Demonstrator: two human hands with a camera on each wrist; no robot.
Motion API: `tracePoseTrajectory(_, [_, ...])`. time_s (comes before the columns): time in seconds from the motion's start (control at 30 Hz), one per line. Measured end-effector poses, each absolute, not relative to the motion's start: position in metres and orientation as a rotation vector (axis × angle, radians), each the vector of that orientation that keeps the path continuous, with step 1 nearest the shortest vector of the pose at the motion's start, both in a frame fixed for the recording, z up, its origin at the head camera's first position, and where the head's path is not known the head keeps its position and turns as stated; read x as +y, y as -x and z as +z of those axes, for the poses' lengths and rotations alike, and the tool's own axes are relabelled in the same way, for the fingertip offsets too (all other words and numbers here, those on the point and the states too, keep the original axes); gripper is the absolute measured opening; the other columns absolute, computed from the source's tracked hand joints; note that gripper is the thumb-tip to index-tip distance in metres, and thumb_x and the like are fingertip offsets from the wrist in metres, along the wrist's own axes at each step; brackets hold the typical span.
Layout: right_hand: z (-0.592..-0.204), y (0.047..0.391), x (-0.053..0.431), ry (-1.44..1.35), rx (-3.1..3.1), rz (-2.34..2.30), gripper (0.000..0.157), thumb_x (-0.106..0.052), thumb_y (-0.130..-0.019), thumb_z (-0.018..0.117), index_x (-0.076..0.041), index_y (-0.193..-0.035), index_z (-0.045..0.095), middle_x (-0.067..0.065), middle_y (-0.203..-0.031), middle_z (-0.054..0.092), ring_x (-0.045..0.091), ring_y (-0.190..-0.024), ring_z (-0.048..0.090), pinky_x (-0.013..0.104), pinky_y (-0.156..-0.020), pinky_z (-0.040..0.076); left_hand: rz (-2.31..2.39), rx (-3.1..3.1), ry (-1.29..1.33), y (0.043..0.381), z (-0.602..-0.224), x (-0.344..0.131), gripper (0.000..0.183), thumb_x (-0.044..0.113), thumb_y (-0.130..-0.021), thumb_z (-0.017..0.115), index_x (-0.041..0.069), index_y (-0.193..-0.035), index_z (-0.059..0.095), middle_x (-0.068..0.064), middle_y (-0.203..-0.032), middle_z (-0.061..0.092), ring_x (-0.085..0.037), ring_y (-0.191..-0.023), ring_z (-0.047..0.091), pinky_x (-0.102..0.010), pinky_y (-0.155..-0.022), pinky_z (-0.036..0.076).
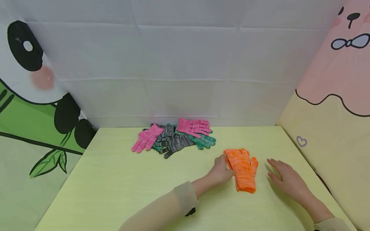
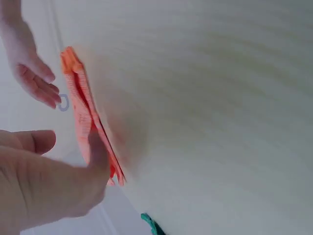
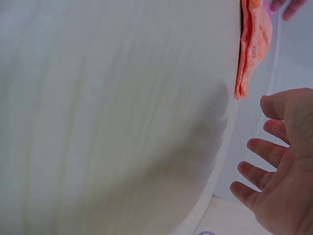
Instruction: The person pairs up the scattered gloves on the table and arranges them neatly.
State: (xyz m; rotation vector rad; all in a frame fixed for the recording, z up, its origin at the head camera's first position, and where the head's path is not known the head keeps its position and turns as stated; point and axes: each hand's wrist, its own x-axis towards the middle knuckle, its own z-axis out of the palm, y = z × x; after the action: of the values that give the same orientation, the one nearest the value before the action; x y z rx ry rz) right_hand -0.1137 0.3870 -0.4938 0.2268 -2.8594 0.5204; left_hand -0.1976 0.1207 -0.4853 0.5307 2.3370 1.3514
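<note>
Orange knit gloves (image 1: pixel 243 170) lie flat in a layered stack on the table, cuff end toward me. My left hand (image 1: pixel 221 171) is at their left edge, its fingertips touching or very close to the fabric. In the left wrist view, the thumb (image 2: pixel 100 156) stands beside the layered edge, with a gap between it and another finger. To the right, apart from the gloves, my right hand (image 1: pixel 290 182) hovers over the table with spread fingers and holds nothing. The right wrist view shows its shadow on the tabletop.
Farther back lies a loose pile: a pink glove (image 1: pixel 148 138) on the left, another pink glove (image 1: pixel 194 127), grey-black striped gloves (image 1: pixel 177 144) and green gloves (image 1: pixel 204 141). The pale yellow table (image 1: pixel 130 186) meets a white back sheet (image 1: pixel 185 64) and printed side panels.
</note>
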Motion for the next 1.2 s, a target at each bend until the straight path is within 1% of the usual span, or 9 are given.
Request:
tracePoseTrajectory(0.07, [-0.494, 0.115, 0.387, -0.233, -2.861, 0.519, 0.052, -0.031, -0.093, 0.057, -0.009, -0.138, 0.044, 0.021, -0.135, 0.045, 0.043, -0.121, 0.037, 0.059, -0.092, 0.031, 1.034, 2.572, -0.790, 0.198, -0.484, 0.113, 0.056, 0.021, -0.088, 0.061, 0.022, -0.139, 0.040, 0.003, -0.131, 0.042, -0.013, -0.106, 0.048, -0.028, -0.088, 0.044])
tracePoseTrajectory(0.23, [-0.493, 0.124, 0.385, -0.257, -2.870, 0.497, 0.047, -0.028, -0.094, 0.056, -0.008, -0.135, 0.048, 0.018, -0.134, 0.047, 0.043, -0.122, 0.037, 0.059, -0.093, 0.031, 0.275, 2.674, -1.551, 0.195, -0.484, 0.106, 0.045, 0.035, -0.091, 0.058, 0.036, -0.135, 0.046, 0.012, -0.131, 0.046, -0.011, -0.119, 0.041, -0.025, -0.097, 0.037])
tracePoseTrajectory(0.37, [-0.493, 0.139, 0.382, -0.246, -2.897, 0.480, 0.040, -0.022, -0.094, 0.055, -0.005, -0.130, 0.053, 0.019, -0.132, 0.049, 0.045, -0.123, 0.036, 0.060, -0.095, 0.030, -0.073, 2.582, -1.814, 0.191, -0.490, 0.109, 0.046, 0.043, -0.092, 0.054, 0.043, -0.136, 0.042, 0.012, -0.136, 0.041, -0.013, -0.127, 0.033, -0.029, -0.099, 0.036])
tracePoseTrajectory(0.5, [-0.494, 0.155, 0.377, -0.209, -2.915, 0.471, 0.032, -0.017, -0.093, 0.056, -0.004, -0.121, 0.060, 0.021, -0.124, 0.055, 0.046, -0.118, 0.040, 0.059, -0.096, 0.030, -0.108, 2.585, -1.892, 0.188, -0.497, 0.112, 0.039, 0.043, -0.093, 0.051, 0.045, -0.132, 0.047, 0.013, -0.132, 0.044, -0.013, -0.125, 0.036, -0.028, -0.095, 0.040])
tracePoseTrajectory(0.63, [-0.492, 0.167, 0.371, -0.153, -2.928, 0.481, 0.028, -0.021, -0.093, 0.057, -0.004, -0.113, 0.065, 0.018, -0.114, 0.061, 0.044, -0.110, 0.046, 0.058, -0.094, 0.032, -0.006, 2.621, -1.886, 0.186, -0.501, 0.117, 0.030, 0.042, -0.094, 0.049, 0.042, -0.124, 0.055, 0.015, -0.122, 0.051, -0.010, -0.117, 0.041, -0.025, -0.091, 0.042])
tracePoseTrajectory(0.87, [-0.491, 0.178, 0.361, -0.019, -2.976, 0.480, 0.026, -0.024, -0.090, 0.058, -0.005, -0.104, 0.068, 0.018, -0.104, 0.062, 0.046, -0.102, 0.044, 0.057, -0.087, 0.035, 0.118, 2.650, -1.806, 0.185, -0.505, 0.122, 0.023, 0.038, -0.091, 0.057, 0.037, -0.114, 0.060, 0.017, -0.113, 0.052, -0.007, -0.110, 0.042, -0.020, -0.089, 0.040])
tracePoseTrajectory(1.03, [-0.490, 0.183, 0.358, 0.057, -2.979, 0.589, 0.016, -0.020, -0.086, 0.062, -0.006, -0.093, 0.065, 0.009, -0.088, 0.062, 0.036, -0.084, 0.049, 0.044, -0.068, 0.042, 0.100, 2.676, -1.819, 0.185, -0.502, 0.124, 0.019, 0.036, -0.091, 0.059, 0.038, -0.109, 0.062, 0.017, -0.107, 0.053, -0.007, -0.101, 0.042, -0.020, -0.086, 0.038])
tracePoseTrajectory(1.13, [-0.489, 0.186, 0.358, 0.083, -2.996, 0.666, 0.011, -0.017, -0.085, 0.061, -0.007, -0.092, 0.060, 0.002, -0.080, 0.059, 0.025, -0.073, 0.048, 0.033, -0.058, 0.039, 0.046, 2.669, -1.838, 0.187, -0.500, 0.123, 0.018, 0.036, -0.091, 0.058, 0.039, -0.108, 0.062, 0.018, -0.106, 0.055, -0.008, -0.096, 0.040, -0.020, -0.080, 0.036])
tracePoseTrajectory(1.2, [-0.489, 0.187, 0.358, 0.085, -2.998, 0.701, 0.011, -0.013, -0.085, 0.058, -0.007, -0.094, 0.058, 0.001, -0.079, 0.057, 0.022, -0.068, 0.045, 0.032, -0.058, 0.037, 0.014, 2.666, -1.847, 0.188, -0.499, 0.122, 0.018, 0.035, -0.092, 0.057, 0.040, -0.108, 0.062, 0.020, -0.106, 0.056, -0.008, -0.094, 0.039, -0.020, -0.077, 0.035])
